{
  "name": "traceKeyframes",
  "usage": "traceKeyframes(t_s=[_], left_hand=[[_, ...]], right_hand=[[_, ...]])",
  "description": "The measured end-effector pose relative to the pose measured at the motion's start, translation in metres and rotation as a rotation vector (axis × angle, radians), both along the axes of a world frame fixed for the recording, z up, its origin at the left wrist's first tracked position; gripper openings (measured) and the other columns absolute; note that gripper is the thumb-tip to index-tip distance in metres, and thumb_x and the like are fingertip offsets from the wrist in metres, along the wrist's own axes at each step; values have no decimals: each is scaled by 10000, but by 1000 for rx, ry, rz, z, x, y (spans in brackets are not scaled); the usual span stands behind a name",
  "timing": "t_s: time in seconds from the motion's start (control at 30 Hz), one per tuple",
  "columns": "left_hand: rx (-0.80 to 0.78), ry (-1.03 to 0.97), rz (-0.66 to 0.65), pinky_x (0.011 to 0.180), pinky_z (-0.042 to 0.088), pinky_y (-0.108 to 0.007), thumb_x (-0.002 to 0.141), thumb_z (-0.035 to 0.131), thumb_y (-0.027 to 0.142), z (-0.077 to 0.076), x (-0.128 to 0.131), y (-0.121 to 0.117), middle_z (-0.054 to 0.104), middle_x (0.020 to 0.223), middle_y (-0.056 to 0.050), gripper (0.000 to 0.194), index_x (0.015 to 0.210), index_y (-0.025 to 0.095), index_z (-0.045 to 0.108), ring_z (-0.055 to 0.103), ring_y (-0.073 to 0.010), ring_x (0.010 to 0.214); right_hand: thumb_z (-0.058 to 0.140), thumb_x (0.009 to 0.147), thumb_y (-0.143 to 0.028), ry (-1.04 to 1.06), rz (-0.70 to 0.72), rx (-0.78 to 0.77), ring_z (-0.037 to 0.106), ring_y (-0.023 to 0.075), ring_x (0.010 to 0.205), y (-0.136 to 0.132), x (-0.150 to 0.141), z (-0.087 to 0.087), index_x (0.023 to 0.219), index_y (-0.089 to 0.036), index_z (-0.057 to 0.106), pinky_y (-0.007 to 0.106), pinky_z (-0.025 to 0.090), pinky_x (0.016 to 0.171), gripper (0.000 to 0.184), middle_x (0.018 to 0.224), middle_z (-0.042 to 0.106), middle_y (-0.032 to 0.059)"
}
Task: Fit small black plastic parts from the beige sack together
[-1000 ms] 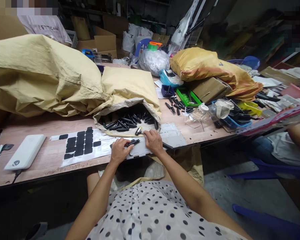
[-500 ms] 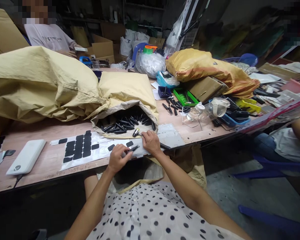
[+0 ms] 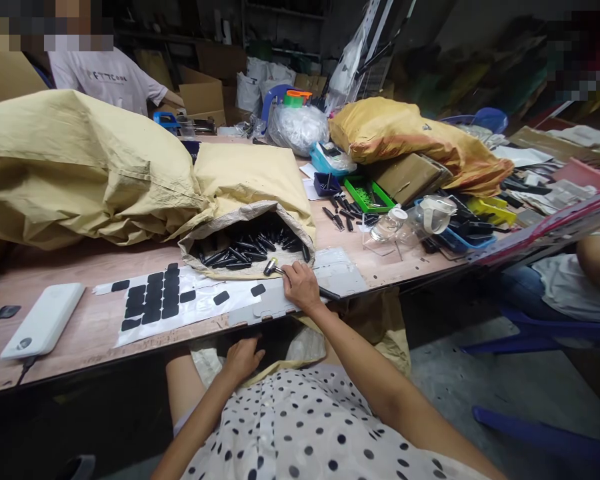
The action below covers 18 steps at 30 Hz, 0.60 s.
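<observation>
My right hand (image 3: pixel 301 285) is closed around a small hammer (image 3: pixel 271 267). The hammer's head points left, and its black handle runs out to the right over a grey board (image 3: pixel 343 270). Below the table edge, my left hand (image 3: pixel 243 360) is over the mouth of an open sack (image 3: pixel 307 347) on my lap. Its thumb and fingers are apart, and no piece shows in it. Just behind the hammer lies a sack (image 3: pixel 255 173), its open mouth full of black pen-shaped pieces (image 3: pixel 240 253). Black rounded stickers (image 3: pixel 155 297) sit on a white sheet (image 3: pixel 200 315) to the left.
A white power bank (image 3: pixel 45 320) with a cable lies at left. Large cloth sacks (image 3: pixel 80 167) crowd the back left. At right are a green tray (image 3: pixel 367 193), a clear bottle (image 3: pixel 387 225) and a blue basket (image 3: pixel 465 240). A person (image 3: pixel 105 77) stands across the table.
My left hand has dropped from the table edge to the lap sack, and the black piece it held no longer shows. My right hand keeps the hammer in place.
</observation>
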<state>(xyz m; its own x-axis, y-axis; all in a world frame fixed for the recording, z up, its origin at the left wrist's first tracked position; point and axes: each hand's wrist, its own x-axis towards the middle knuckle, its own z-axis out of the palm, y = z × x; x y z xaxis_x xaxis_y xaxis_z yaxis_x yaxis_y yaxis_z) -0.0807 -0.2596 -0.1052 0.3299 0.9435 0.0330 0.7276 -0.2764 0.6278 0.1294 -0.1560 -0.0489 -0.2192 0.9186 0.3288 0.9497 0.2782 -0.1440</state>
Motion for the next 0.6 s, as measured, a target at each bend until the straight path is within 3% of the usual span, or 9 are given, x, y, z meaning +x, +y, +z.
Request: traceKeyframes(t_s=[0.1, 0.17, 0.27, 0.33, 0.4, 0.5, 0.6], left_hand=[[-170, -135, -221, 488, 461, -254, 846, 597, 307, 37, 3, 11, 712, 636, 33, 195, 943, 251, 756, 656, -172, 538], [-206, -229, -260, 548, 494, -248, 883, 562, 340, 66, -1, 32, 739, 712, 30, 235, 958, 250, 766, 661, -162, 603], [22, -192, 8, 725, 549, -306, 916, 512, 356, 97, -18, 81, 767, 886, -16, 282, 959, 243, 767, 685, -203, 784], [194, -44, 229, 809, 549, -368, 891, 512, 288, 103, -33, 117, 761, 968, -58, 285, 1001, 239, 770, 668, -252, 884], [230, 138, 333, 874, 535, -414, 838, 549, 222, 101, -46, 144, 752, 1023, -87, 286, 1015, 236, 773, 642, -294, 965], [148, 328, 332, 905, 520, -433, 793, 605, 197, 91, -57, 166, 747, 1034, -96, 277, 1008, 239, 775, 619, -323, 1017], [123, 353, 330, 893, 516, -435, 804, 631, 225, 85, -59, 167, 738, 977, -98, 228, 983, 236, 772, 620, -328, 999]], right_hand=[[525, 951, -197, 0, 1, 3, 492, 257, 920, 0, 0, 0, 1113, -223, 691, 355, 369, 817, 233, 957, 606, 89], [525, 953, -202, -5, 1, 11, 491, 256, 915, 0, 0, -1, 1107, -222, 691, 354, 366, 814, 227, 953, 609, 88], [524, 954, -200, -10, 2, 24, 491, 254, 909, 0, 0, -2, 1101, -219, 689, 351, 365, 807, 222, 948, 613, 87], [530, 950, -196, -10, 1, 34, 491, 253, 907, 0, 0, -2, 1096, -217, 688, 351, 364, 802, 217, 946, 614, 85], [541, 944, -194, -8, 4, 44, 491, 251, 903, 0, -1, -3, 1088, -213, 688, 349, 364, 797, 207, 943, 613, 83], [556, 937, -195, -5, 11, 58, 488, 248, 890, 1, -1, -5, 1079, -207, 690, 347, 361, 785, 195, 931, 611, 80], [561, 935, -200, -4, 10, 69, 482, 249, 886, 2, -1, -6, 1079, -209, 689, 349, 356, 775, 193, 925, 607, 78]])
